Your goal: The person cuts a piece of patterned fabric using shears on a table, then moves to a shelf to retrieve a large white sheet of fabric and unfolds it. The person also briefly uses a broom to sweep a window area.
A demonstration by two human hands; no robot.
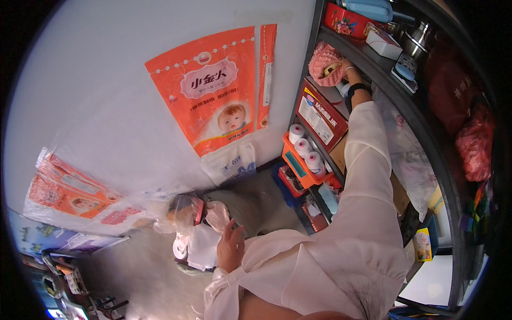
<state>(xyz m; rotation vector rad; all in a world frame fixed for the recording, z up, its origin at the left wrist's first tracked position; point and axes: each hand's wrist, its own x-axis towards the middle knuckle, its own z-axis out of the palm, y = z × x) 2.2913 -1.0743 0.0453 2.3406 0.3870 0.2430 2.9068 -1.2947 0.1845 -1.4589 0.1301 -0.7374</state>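
At the upper right, my right hand (349,69) reaches into a shelf compartment and touches the edge of a pink fluffy cloth item (321,60). The item's opening faces me, with something yellowish inside. My right fingertips are hidden, so whether they grip it is unclear. A red-brown printed carton (322,116) sits just below. My left hand (230,245) hangs low in front of my body with nothing visible in it. Close beside it are white cloth or paper (203,246) and a translucent plastic bag (183,212) on a low support.
The dark metal shelf rack (416,116) runs along my right side. An orange basket (298,162) holds white thread cones (314,162). Above stand a red floral tin (340,19) and a white box (383,45). Orange printed packaging (208,88) covers part of the wall (100,92).
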